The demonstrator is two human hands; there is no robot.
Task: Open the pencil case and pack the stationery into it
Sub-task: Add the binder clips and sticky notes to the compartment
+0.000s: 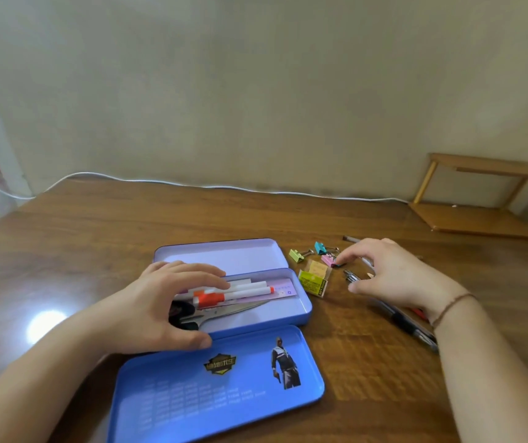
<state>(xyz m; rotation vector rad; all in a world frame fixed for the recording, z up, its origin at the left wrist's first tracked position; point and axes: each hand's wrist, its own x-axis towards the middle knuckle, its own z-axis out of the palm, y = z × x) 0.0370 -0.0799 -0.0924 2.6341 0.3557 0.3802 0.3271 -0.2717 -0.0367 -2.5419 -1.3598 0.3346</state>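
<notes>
A blue tin pencil case (301, 306) lies open on the wooden table, one lid (224, 388) folded toward me, another flap (224, 252) behind. Inside lie white markers with orange caps (243, 292), a ruler (283, 287) and scissors (230, 311). My left hand (163, 305) rests flat over the case's left part, fingers spread on the markers. My right hand (390, 271) hovers over loose items to the right, its fingertips touching a pink binder clip (328, 259). Green (297, 254) and teal (320, 247) clips lie close by.
A yellow-green eraser packet (314, 279) sits beside the case. Pens (413, 324) lie under my right wrist, and a pencil (350, 239) lies farther back. A wooden shelf (480, 215) stands at the back right. A white cable (192, 185) runs along the wall.
</notes>
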